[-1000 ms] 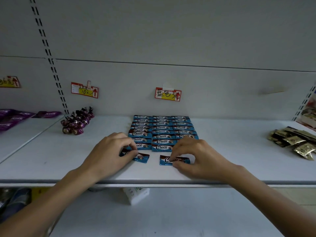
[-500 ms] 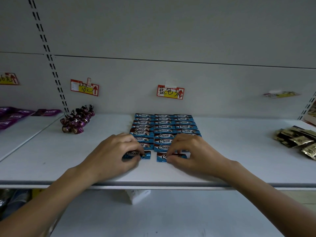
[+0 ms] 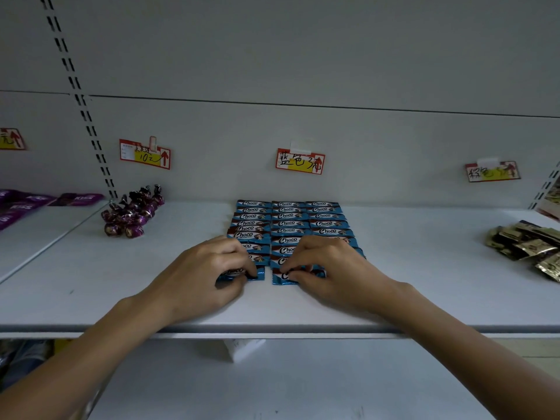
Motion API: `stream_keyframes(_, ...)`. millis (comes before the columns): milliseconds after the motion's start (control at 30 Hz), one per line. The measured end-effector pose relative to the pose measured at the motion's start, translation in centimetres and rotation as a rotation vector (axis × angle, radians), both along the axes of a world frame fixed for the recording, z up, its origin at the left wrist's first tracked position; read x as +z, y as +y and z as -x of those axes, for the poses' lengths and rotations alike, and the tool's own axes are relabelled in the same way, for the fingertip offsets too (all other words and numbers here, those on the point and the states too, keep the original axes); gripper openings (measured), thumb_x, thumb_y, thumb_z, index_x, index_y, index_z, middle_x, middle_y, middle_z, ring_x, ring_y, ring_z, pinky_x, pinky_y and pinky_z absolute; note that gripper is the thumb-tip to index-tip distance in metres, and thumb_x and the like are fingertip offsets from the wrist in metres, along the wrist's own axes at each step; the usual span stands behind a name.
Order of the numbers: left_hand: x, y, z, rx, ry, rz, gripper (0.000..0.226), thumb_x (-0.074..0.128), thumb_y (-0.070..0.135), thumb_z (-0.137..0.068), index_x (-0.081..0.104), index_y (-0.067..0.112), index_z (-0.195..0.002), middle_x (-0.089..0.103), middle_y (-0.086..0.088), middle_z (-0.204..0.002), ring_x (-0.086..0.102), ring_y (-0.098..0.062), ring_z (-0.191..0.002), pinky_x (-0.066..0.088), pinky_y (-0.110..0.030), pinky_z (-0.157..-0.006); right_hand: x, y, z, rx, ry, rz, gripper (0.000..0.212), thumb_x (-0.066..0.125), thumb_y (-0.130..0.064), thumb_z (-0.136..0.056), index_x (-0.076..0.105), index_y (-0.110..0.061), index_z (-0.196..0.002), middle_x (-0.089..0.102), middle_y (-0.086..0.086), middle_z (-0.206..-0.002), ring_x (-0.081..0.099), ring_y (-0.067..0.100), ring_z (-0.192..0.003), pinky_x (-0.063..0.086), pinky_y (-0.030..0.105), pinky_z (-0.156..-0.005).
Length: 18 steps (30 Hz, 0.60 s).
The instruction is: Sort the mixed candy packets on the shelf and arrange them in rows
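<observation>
Blue Choco packets (image 3: 289, 224) lie in three neat columns on the white shelf (image 3: 91, 277), under a red and yellow price tag (image 3: 300, 161). My left hand (image 3: 201, 271) pinches one blue packet (image 3: 239, 273) at the front of the left column. My right hand (image 3: 330, 269) pinches another blue packet (image 3: 280, 277) at the front of the middle column. Both packets lie flat on the shelf, close behind the packets ahead of them. My fingers hide part of the front rows.
A heap of purple twist-wrapped candies (image 3: 131, 212) sits at the back left. Gold packets (image 3: 527, 244) lie in a loose pile at the right. Purple packets (image 3: 18, 206) lie on the neighbouring shelf to the left. A lower shelf (image 3: 272, 383) runs below.
Both hands have slid their blue packets away from me, up against the front of the rows; the left packet has turned square to its column.
</observation>
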<state>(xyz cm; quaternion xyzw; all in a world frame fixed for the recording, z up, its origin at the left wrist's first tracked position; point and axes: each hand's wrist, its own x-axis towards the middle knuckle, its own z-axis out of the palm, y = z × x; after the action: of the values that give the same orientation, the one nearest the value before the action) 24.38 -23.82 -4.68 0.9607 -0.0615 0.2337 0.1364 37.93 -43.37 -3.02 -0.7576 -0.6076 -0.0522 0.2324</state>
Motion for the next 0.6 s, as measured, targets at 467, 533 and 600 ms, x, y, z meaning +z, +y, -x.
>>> stream_keyframes(467,-0.05,-0.45,-0.39,-0.028,-0.013,0.033,0.026,0.046,0.039,-0.079,0.066,0.028,-0.091,0.058,0.02,-0.094,0.05,0.004,-0.094,0.049,-0.019,-0.074,-0.1,-0.13,-0.09,0.007,-0.014,-0.028,0.02,0.059,-0.024,-0.09,0.071,-0.022,-0.106,0.064,-0.006,-0.102,0.056,0.006,-0.091,0.047,0.02,-0.082)
stream_keyframes(533,0.1,-0.6,-0.4,-0.027,-0.016,0.036,0.025,0.047,0.038,-0.078,0.066,0.028,-0.091,0.058,0.021,-0.094,0.05,0.004,-0.092,0.045,-0.016,-0.075,-0.1,-0.14,-0.13,0.012,-0.014,-0.032,0.021,0.059,-0.026,-0.089,0.07,-0.022,-0.106,0.064,-0.005,-0.102,0.057,0.007,-0.091,0.049,0.023,-0.081)
stream_keyframes(600,0.38,-0.84,-0.51,-0.032,-0.019,0.034,0.025,0.047,0.038,-0.078,0.067,0.027,-0.09,0.058,0.021,-0.093,0.05,0.004,-0.091,0.041,-0.013,-0.076,-0.01,-0.12,-0.26,0.006,-0.022,-0.048,0.023,0.057,-0.029,-0.088,0.071,-0.021,-0.105,0.065,-0.004,-0.102,0.058,0.008,-0.089,0.05,0.027,-0.078)
